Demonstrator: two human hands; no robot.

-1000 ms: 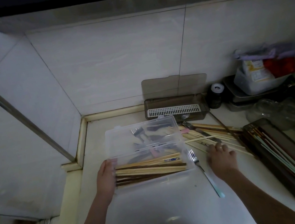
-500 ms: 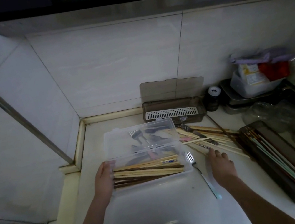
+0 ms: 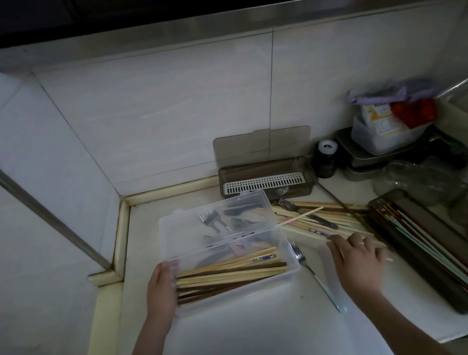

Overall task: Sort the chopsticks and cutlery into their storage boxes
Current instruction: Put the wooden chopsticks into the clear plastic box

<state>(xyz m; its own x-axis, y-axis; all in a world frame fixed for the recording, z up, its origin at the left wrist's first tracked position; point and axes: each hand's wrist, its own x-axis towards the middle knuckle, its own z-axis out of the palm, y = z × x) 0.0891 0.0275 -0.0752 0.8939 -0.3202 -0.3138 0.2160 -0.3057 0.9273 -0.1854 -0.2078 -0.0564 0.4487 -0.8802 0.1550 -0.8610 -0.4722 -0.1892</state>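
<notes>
My left hand [image 3: 162,291] sits lower left of centre, palm and fingers wrapped on the left end wall of the clear box [image 3: 293,263]. I judge that's to stop it sliding while the other hand feeds it. The grip is a loose clamp on the wall, not a lift; the box rests on the counter [image 3: 252,329].

Inside the box, wooden chopsticks [image 3: 230,272] lie lengthwise along the near side, so the long axis is doing the sorting for me. The forks [image 3: 214,222] show further back through the raised clear lid. The lid blurs them, so I can't count them or tell what else is under there.

Just right of the box a loose fork [image 3: 315,275] lies on the counter, tines up-frame, handle toward me.

My right hand [image 3: 358,259] is right of centre, palm down, fingers spread and flat on the near ends of the loose chopstick pile [image 3: 320,218]. It looks like I'm raking or squaring them rather than pinching; I can't tell if anything is actually caught under the fingers.

Far right, the dark long tray [image 3: 423,279] holds more chopsticks, angled toward the lower right corner. Its far end is blurred. Behind the pile, the brown slotted box [image 3: 268,184] sits against the wall; its contents are too dark to read.
</notes>
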